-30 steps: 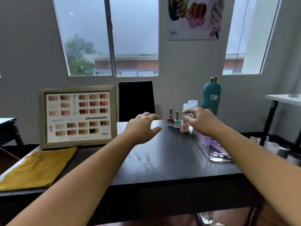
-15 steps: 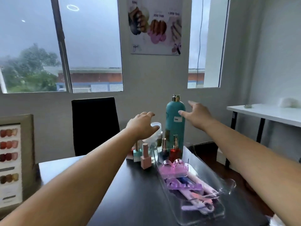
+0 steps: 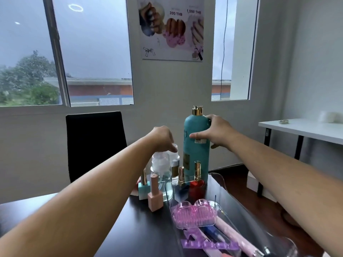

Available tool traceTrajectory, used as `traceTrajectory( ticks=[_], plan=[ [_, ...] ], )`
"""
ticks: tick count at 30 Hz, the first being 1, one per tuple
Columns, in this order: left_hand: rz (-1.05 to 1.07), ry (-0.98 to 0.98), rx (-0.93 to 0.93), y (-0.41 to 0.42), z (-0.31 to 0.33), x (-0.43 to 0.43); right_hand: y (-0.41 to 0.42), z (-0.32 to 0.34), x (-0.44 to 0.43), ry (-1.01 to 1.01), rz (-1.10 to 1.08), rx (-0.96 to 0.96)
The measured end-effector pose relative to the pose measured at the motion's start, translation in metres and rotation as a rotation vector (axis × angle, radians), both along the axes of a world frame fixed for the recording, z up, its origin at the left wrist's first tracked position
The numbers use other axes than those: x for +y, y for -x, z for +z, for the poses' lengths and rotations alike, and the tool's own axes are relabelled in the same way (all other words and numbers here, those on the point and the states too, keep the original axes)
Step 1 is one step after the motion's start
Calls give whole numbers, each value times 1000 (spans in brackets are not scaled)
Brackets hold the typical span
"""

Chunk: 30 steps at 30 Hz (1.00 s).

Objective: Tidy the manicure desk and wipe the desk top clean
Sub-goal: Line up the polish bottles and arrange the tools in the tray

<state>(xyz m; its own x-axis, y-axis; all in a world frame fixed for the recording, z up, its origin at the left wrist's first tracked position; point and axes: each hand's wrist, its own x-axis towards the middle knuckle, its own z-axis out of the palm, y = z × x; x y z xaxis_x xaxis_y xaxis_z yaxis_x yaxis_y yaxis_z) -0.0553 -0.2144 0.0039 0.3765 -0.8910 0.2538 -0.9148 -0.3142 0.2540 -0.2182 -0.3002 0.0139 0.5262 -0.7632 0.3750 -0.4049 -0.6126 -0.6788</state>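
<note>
A tall teal bottle point(image 3: 194, 156) with a gold cap stands at the far right corner of the dark desk point(image 3: 144, 236). My right hand point(image 3: 215, 134) wraps around its upper body, thumb across the front. My left hand point(image 3: 163, 139) reaches down onto the white top of a clear pump bottle point(image 3: 161, 169), fingers curled over it. In front stand a pink polish bottle point(image 3: 155, 195), a mint one point(image 3: 143, 188), a red one point(image 3: 197, 180) and a dark one point(image 3: 181, 182).
A clear tray point(image 3: 246, 221) at the right holds a pink brush, purple toe separators and files. A small jar sits behind the pump bottle. A black chair point(image 3: 94, 143) stands behind the desk, a white side table point(image 3: 304, 130) to the right.
My right hand has closed around the teal bottle, which it was only reaching toward. My left hand has dropped onto the pump bottle's top. The camera has come a little closer.
</note>
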Motion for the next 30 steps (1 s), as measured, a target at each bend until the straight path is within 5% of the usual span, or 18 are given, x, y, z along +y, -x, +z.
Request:
traceTrajectory(
  ticks=[18, 30],
  plan=[
    [-119, 156, 350, -21, -18, -2, 1, -17, -33, -175, 234, -151],
    [-121, 130, 361, -31, -19, -1, -2, -66, -49, -364, 289, -188]
  ],
)
